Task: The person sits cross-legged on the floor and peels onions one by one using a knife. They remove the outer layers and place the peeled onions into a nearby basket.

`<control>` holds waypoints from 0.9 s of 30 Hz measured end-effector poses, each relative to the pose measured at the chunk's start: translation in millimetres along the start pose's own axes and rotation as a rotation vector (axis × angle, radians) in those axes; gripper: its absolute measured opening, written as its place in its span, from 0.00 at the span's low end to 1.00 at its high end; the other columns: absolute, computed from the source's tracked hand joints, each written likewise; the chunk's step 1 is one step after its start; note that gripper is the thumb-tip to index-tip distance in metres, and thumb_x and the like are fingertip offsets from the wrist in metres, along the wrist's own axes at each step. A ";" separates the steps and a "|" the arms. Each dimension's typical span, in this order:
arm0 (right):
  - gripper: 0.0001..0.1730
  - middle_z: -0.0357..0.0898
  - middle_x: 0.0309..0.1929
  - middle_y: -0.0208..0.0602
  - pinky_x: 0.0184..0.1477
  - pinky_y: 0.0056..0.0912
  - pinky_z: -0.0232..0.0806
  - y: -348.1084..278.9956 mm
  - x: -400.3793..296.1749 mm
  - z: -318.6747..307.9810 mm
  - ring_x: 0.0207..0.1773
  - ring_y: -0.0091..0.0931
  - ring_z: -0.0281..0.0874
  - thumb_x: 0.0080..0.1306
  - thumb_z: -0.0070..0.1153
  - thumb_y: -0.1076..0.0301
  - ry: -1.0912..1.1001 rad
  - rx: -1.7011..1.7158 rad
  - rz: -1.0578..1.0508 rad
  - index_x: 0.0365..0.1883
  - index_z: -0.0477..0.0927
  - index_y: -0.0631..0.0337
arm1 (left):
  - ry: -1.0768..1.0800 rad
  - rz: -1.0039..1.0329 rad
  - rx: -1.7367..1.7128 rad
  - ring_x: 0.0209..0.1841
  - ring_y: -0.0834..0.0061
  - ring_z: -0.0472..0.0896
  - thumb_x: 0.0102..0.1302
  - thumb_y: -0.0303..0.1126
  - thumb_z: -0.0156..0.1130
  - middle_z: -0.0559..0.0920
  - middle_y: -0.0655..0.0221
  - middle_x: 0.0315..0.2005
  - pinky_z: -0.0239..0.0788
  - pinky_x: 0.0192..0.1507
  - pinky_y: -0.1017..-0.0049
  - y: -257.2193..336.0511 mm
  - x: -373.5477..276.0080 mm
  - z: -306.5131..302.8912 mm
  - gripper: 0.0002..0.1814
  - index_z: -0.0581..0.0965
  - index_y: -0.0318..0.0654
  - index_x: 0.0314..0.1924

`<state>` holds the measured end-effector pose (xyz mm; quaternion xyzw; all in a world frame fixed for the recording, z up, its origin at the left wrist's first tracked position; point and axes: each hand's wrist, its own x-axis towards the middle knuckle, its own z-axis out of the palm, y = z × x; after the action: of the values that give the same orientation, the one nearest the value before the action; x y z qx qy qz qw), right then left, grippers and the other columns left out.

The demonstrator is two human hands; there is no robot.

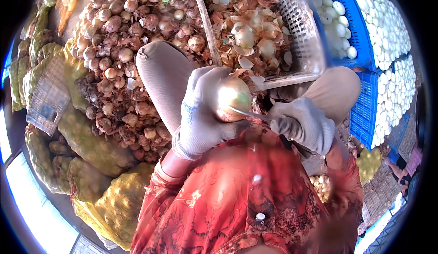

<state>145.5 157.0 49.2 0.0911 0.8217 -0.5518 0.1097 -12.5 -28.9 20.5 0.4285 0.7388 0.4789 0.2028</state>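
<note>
Both my hands wear pale knitted gloves. An onion (234,100), partly peeled and showing a pale green-white patch, is gripped in my left hand (207,112) above my lap. A knife, its thin blade (249,114) touching the onion's right side, is held in my right hand (303,124); the glove hides most of its handle. Just beyond the onion stands a dirty white plastic crate (301,17) with onion skins (251,31) and some pale onions in it. To the left of the crate lies a large heap of unpeeled onions (128,28).
Blue plastic crates (364,106) full of peeled white onions (393,86) stand at the right. Yellow and green mesh sacks (119,199) of onions line the left side. A pale plastic basket (49,94) rests on the sacks. My knees flank the white crate's near end.
</note>
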 end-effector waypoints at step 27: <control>0.29 0.75 0.21 0.56 0.30 0.41 0.66 47.4 10.4 26.4 0.29 0.43 0.81 0.70 0.48 0.47 0.428 -0.053 0.198 0.29 0.79 0.69 | -0.042 -0.552 -0.798 0.51 0.73 0.76 0.34 0.31 0.74 0.76 0.64 0.50 0.67 0.57 0.72 -1.6 14.6 9.8 0.48 0.66 0.30 0.61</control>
<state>150.5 150.6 -5.4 0.2831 0.8275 -0.4847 -0.0112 -14.2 -11.8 16.2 0.1148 0.5793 0.6446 0.4855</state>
